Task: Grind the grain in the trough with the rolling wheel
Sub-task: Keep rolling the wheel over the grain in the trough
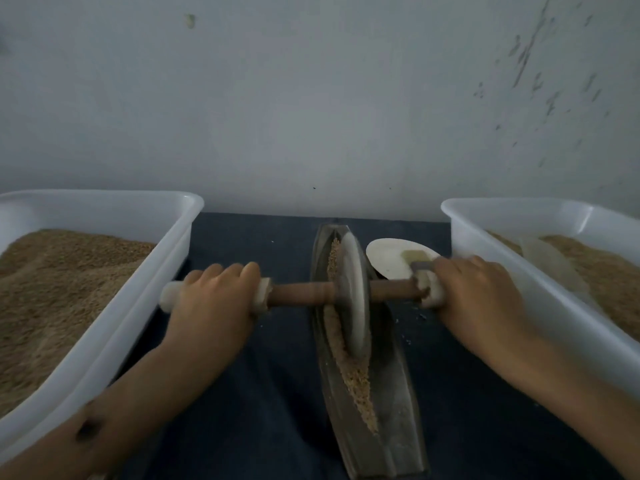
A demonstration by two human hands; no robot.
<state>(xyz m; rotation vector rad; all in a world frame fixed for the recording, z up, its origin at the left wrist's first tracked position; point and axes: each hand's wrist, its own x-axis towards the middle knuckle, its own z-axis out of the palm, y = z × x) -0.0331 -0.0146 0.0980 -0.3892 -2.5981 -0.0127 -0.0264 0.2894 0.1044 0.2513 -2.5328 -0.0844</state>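
A long, narrow metal trough [391,420] lies lengthwise on the dark cloth in front of me. Tan grain [356,379] fills its groove. A metal rolling wheel [353,296] stands upright in the groove near the trough's far half, on a brown wooden axle [301,294] with pale end grips. My left hand [214,299] is closed over the left grip. My right hand [481,299] is closed over the right grip. Both forearms reach in from the bottom corners.
A white plastic tub [166,271] heaped with brown grain stands at the left. Another white tub [502,271] with grain and a pale scoop stands at the right. A white scoop [391,258] lies behind the right hand. A grey wall rises just beyond the trough.
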